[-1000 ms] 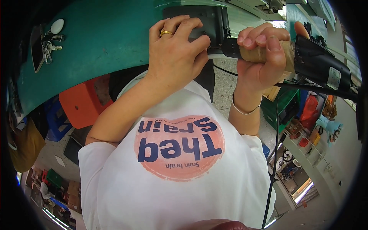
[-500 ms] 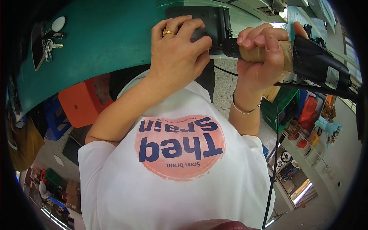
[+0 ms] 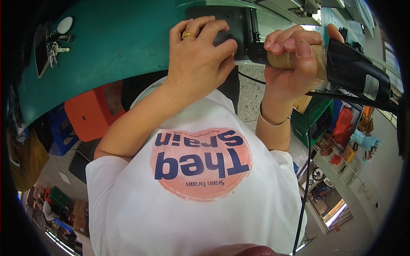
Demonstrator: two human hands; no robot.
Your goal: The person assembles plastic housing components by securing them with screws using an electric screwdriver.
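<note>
My right hand (image 3: 294, 57) is wrapped round a black corded electric screwdriver (image 3: 354, 68), gripping it where tan tape covers the barrel. The tool lies nearly level, its black nose pointing left towards my left hand. A flat black plastic casing (image 3: 239, 26) rests at the edge of the green table (image 3: 124, 38). Bent over this casing, my left hand (image 3: 198, 55) has its fingers curled and pressed against it. My left fingertips and the screwdriver's tip are partly hidden, so the exact contact point cannot be seen.
On the table's far left lie a phone (image 3: 41, 50), a bunch of keys (image 3: 54, 53) and a white oval object (image 3: 65, 25). An orange stool (image 3: 87, 115) stands below the table edge. A black cable (image 3: 308, 149) hangs at right, near a green crate (image 3: 314, 123).
Both hands, the screwdriver and the casing keep practically the same places. Only a very slight shift of the view shows.
</note>
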